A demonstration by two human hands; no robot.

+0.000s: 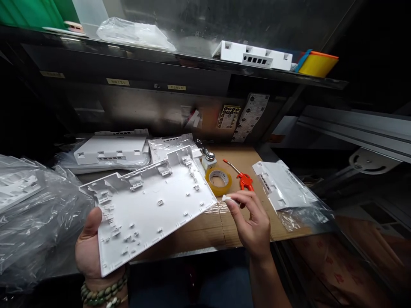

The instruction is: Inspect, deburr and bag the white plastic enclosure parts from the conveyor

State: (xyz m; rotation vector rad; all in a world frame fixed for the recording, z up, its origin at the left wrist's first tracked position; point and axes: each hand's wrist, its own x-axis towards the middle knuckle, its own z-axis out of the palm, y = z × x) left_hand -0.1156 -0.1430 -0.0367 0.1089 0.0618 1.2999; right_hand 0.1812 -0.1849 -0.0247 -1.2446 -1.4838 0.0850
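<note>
My left hand (91, 246) grips a white plastic housing (144, 218) by its left edge, thumb on top. The housing is tilted, its inner side with clips and posts facing me. Just off its right corner, my right hand (252, 220) pinches a small white object (228, 199) between thumb and fingers; its kind is mostly hidden. Beyond that hand lie a roll of yellow tape (228, 183) and a red air blow gun (245, 180). A small bottle with a metal cap (209, 160) stands behind the tape.
Bagged white housings (112, 147) are stacked at the back left, and another bagged housing (285, 184) lies right. Plastic bags (48, 231) fill the left side. A shelf (192, 57) overhead carries a white housing (257, 55) and a yellow container (317, 64). Cardboard (205, 229) covers the bench.
</note>
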